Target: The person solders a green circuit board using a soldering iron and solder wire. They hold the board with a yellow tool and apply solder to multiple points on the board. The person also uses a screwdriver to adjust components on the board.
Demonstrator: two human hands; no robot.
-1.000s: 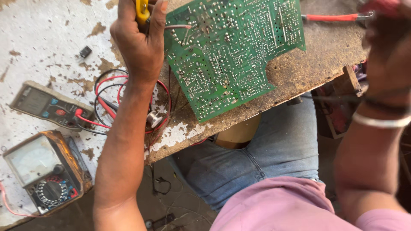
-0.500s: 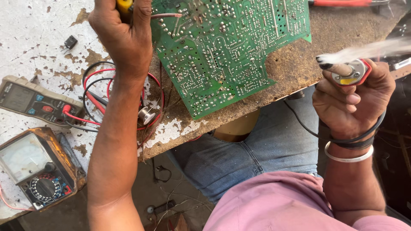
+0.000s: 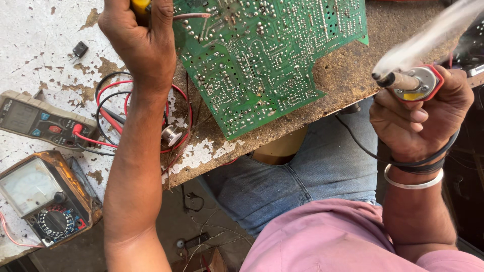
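Green circuit board (image 3: pixel 267 60) speckled with silver solder dots at 12 o'clock, yellow-handled tool (image 3: pixel 140 6) at 11, red-rimmed soldering iron (image 3: pixel 414 84) at 3, red and black leads (image 3: pixel 108 113) at 9, white chipped-paint table (image 3: pixel 40 75), blue jeans (image 3: pixel 282 186), pink shirt (image 3: pixel 327 236) at 5.

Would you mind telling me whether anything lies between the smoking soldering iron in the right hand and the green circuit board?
Nothing visible does. The right hand holds the soldering iron off the bench's edge, and only bare brown bench top separates it from the circuit board. The left hand grips a yellow-handled tool at the board's far side.
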